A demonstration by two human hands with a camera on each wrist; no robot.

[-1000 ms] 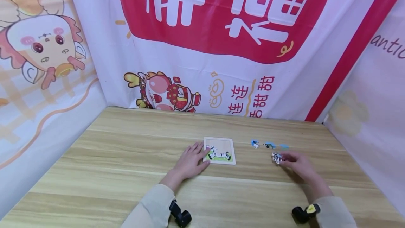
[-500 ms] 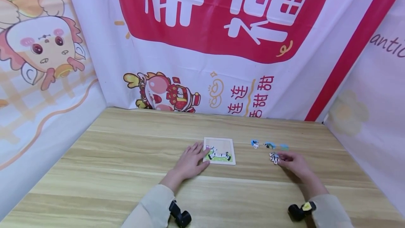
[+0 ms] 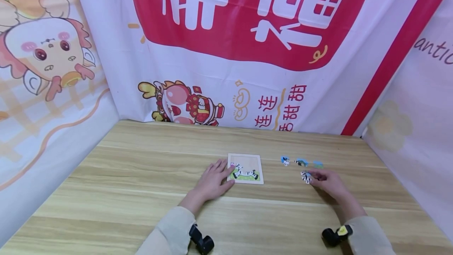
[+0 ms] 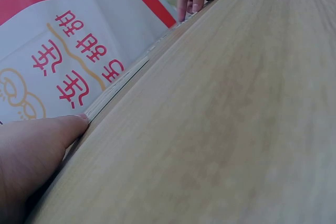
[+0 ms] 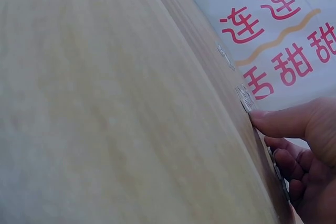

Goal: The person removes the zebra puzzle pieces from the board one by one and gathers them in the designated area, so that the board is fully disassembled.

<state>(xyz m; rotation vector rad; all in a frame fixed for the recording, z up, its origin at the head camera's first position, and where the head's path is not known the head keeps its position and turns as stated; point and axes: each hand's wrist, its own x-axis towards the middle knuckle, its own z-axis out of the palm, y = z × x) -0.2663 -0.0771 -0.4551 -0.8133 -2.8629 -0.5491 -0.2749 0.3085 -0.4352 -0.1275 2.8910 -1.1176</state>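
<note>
A square wooden puzzle board (image 3: 262, 170) lies on the table, its lower part showing a zebra's body on green and its upper part bare wood. Spread over the board's left edge, my left hand (image 3: 212, 180) rests with fingers extended, fingertips at the frame. To the right, my right hand (image 3: 330, 183) pinches a black-and-white striped puzzle piece (image 3: 306, 177) between thumb and fingers, low at the tabletop. In the right wrist view the thumb (image 5: 281, 123) lies at the edge of that piece (image 5: 245, 98), and the other fingers curl beneath it.
Three loose puzzle pieces lie in a row beyond the right hand: a blue one with stripes (image 3: 285, 161), a blue-green one (image 3: 301, 162) and a pale green-blue one (image 3: 318, 164). Printed cloth (image 3: 198, 62) hangs behind the wooden table (image 3: 141, 160) and along both sides.
My right hand has shifted slightly left with the striped puzzle piece, mostly in the first half second. The left hand and the board have stayed in place.
</note>
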